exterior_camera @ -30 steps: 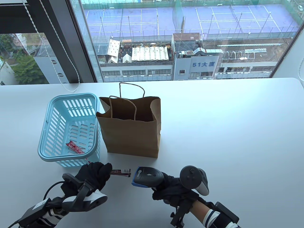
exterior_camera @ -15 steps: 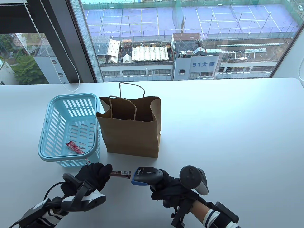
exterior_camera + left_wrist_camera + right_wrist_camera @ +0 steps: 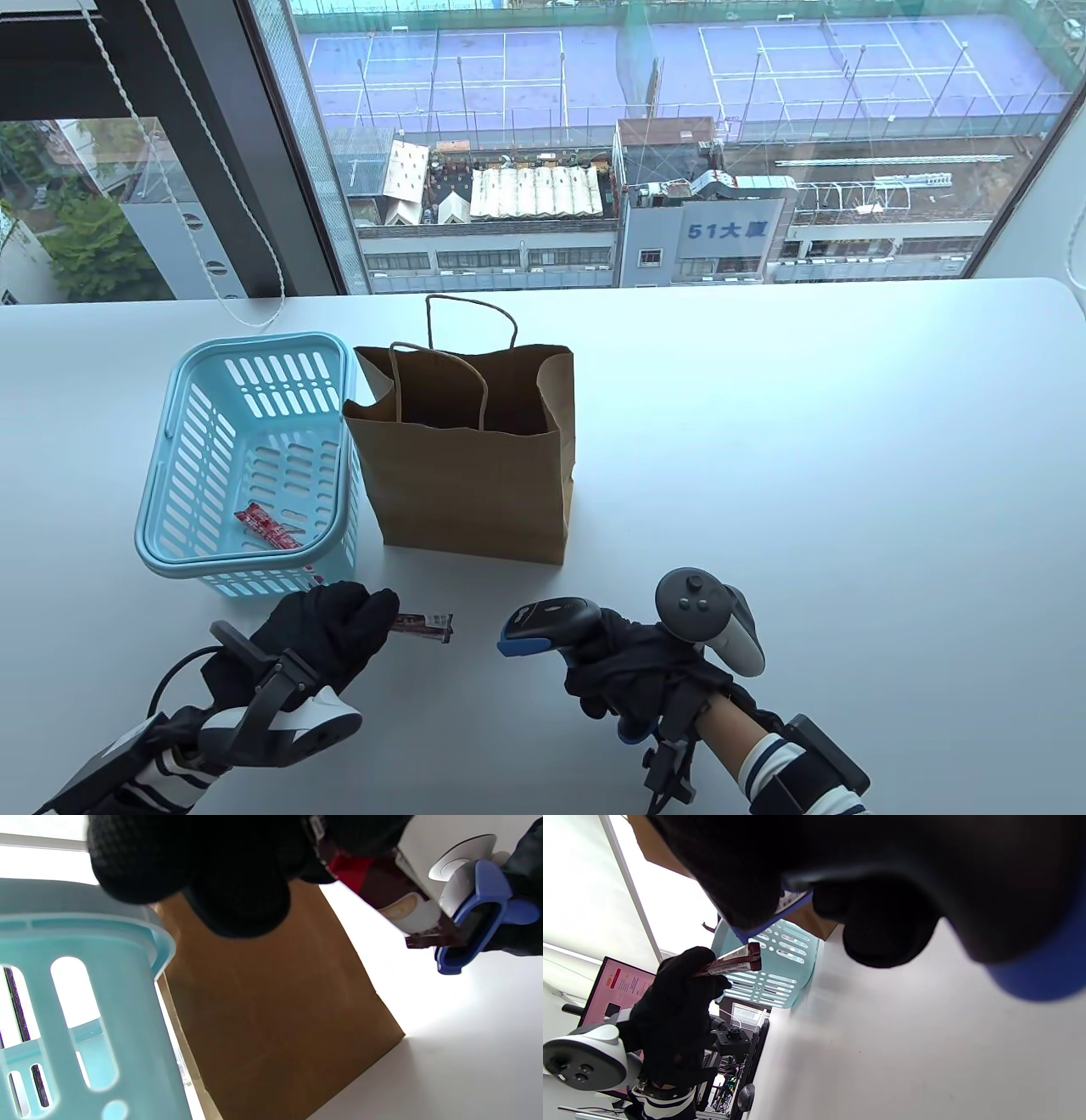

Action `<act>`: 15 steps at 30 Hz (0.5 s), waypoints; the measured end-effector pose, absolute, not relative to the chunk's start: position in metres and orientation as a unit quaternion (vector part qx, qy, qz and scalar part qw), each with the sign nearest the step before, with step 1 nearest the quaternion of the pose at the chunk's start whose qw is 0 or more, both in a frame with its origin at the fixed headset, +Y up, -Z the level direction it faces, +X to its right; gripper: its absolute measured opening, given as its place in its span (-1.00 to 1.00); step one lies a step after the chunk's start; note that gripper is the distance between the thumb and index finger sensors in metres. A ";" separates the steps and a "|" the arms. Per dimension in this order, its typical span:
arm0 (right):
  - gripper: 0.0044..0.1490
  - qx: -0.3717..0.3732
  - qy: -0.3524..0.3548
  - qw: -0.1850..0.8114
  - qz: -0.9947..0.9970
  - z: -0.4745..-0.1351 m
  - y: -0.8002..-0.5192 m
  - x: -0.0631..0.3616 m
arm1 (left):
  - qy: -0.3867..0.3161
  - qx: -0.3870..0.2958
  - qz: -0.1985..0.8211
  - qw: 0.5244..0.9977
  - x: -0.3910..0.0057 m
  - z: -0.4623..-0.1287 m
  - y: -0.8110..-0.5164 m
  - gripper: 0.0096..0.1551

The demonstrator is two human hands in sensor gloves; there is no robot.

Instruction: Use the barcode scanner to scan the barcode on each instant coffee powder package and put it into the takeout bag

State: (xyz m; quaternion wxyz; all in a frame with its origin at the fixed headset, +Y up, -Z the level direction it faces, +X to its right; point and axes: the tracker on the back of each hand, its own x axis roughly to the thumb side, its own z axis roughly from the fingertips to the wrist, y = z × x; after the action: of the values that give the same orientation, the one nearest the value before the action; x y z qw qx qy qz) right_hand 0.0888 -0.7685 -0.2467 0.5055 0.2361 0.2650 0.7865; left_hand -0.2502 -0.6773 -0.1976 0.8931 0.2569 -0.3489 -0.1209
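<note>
My left hand [image 3: 335,632] pinches a dark red coffee stick package [image 3: 424,625] near the table's front edge, its free end pointing right. The package [image 3: 394,899] shows beside the scanner's blue-rimmed window [image 3: 471,929] in the left wrist view, and the package [image 3: 734,961] appears in the right wrist view too. My right hand [image 3: 632,671] grips the black barcode scanner [image 3: 547,624], its head aimed left at the package with a gap between them. The brown paper takeout bag [image 3: 467,450] stands open behind both hands. Another red package [image 3: 270,526] lies in the light blue basket [image 3: 165,475].
The basket stands to the left of the bag, touching it. A window with a blind cord [image 3: 212,255] runs along the table's far edge. White table surface [image 3: 806,467] stretches to the right of the bag.
My right hand has drawn the scanner back to the right and tilted it, widening the gap to the package. My left hand with the package has shifted slightly left.
</note>
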 end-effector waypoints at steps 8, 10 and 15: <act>-0.19 0.251 0.258 0.506 0.784 -0.245 -0.764 0.084 | -0.257 0.457 -0.113 0.844 -0.275 -0.178 -0.587 -0.59; -0.19 0.256 0.259 0.501 0.785 -0.244 -0.763 0.082 | -0.213 0.477 -0.106 0.846 -0.286 -0.188 -0.555 -0.58; -0.19 0.258 0.261 0.500 0.785 -0.243 -0.763 0.081 | -0.111 0.377 -0.076 0.916 -0.307 -0.255 -0.478 -0.53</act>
State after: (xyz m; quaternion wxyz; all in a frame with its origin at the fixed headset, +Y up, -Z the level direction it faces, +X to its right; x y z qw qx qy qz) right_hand 0.0812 -0.7628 -0.2433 0.4997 0.2582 0.2610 0.7846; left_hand -0.3072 -0.4782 -0.2546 0.9163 0.3773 -0.1108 -0.0764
